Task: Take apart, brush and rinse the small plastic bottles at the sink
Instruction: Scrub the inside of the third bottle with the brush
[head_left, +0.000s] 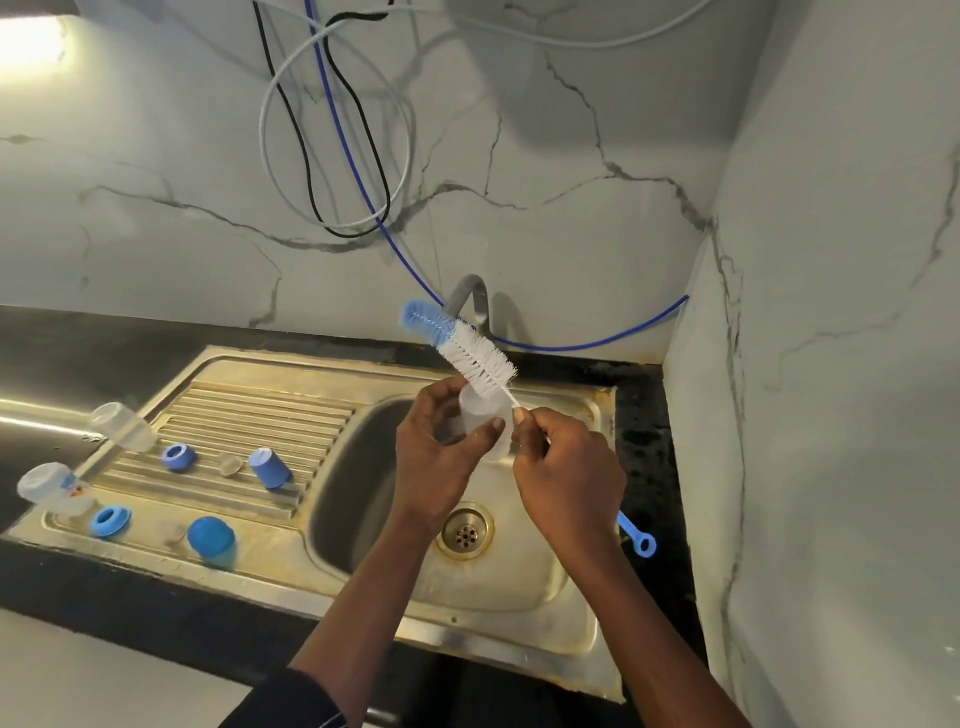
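Observation:
Over the sink basin (363, 499), my left hand (436, 452) grips a small clear plastic bottle (480, 415), its mouth tilted up and away from me. My right hand (566, 467) holds the wire stem of a bottle brush (467, 348). The brush's white and blue bristles stick out above the bottle's mouth, and its blue handle end (638, 535) shows below my right wrist. Two more clear bottles (122, 426) (49, 486) lie at the left edge of the draining board.
On the ribbed draining board (249, 415) sit two blue rings (178, 457) (109, 521), a blue cap (268, 467), a blue dome lid (212, 540) and a clear teat (228, 464). A steel tap (470, 299) stands behind the basin. Cables hang on the marble wall.

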